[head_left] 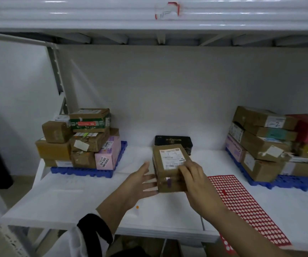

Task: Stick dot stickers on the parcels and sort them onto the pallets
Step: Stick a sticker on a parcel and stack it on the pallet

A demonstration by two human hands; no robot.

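A brown cardboard parcel (169, 164) with a white label on top is held just above the white shelf at the centre. My right hand (195, 180) grips its right side, fingers curled over the top edge. My left hand (140, 182) is spread with straight fingers at the parcel's left side, its fingertips at the lower left corner. Right of my right arm, a red sticker sheet (246, 206) with many empty holes lies on the shelf. Blue pallets stand at the left (86, 172) and right (296, 182), each stacked with several parcels.
A black box (173, 141) lies behind the held parcel against the back wall. A small orange dot (137, 207) sits on the shelf under my left forearm. An upper shelf beam (149, 15) hangs overhead. The shelf's front edge (112, 227) runs below my arms.
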